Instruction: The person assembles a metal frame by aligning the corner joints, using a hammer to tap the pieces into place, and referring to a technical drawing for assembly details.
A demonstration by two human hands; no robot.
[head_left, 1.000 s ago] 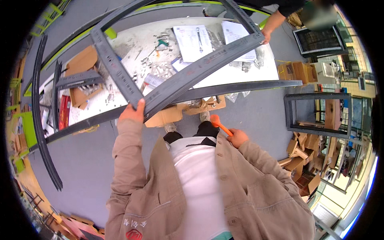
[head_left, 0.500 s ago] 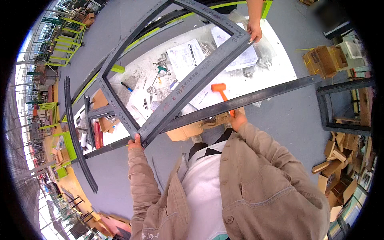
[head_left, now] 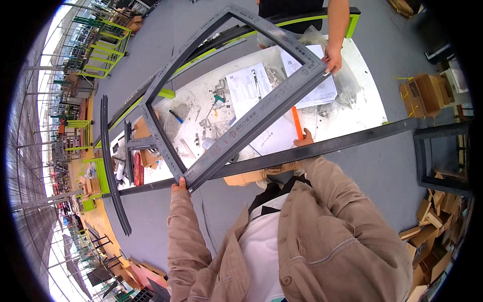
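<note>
A grey rectangular metal frame [head_left: 251, 117], marked with print, is held tilted above the white worktable [head_left: 366, 95]. My left hand [head_left: 179, 185] is closed on its near lower corner. My right hand [head_left: 304, 138] grips the orange handle of a mallet [head_left: 296, 122] just beyond the long dark bar. The mallet's head is out of sight, apparently behind the frame's near side. Another person's hand [head_left: 332, 60] holds the frame's right corner.
A long dark bar [head_left: 322, 150] crosses between me and the table. Papers [head_left: 249, 83], a green-handled tool [head_left: 218, 99], a marker [head_left: 175, 117] and small hardware lie on the tabletop. Cardboard boxes [head_left: 421, 95] stand right, near another dark frame [head_left: 443, 182]. A curved-looking dark profile [head_left: 109, 161] stands left.
The view has shifted, so the scene sits lower and further right. The mallet's head, visible before, is now hidden behind the frame. Both hands keep their holds; more of the other person shows.
</note>
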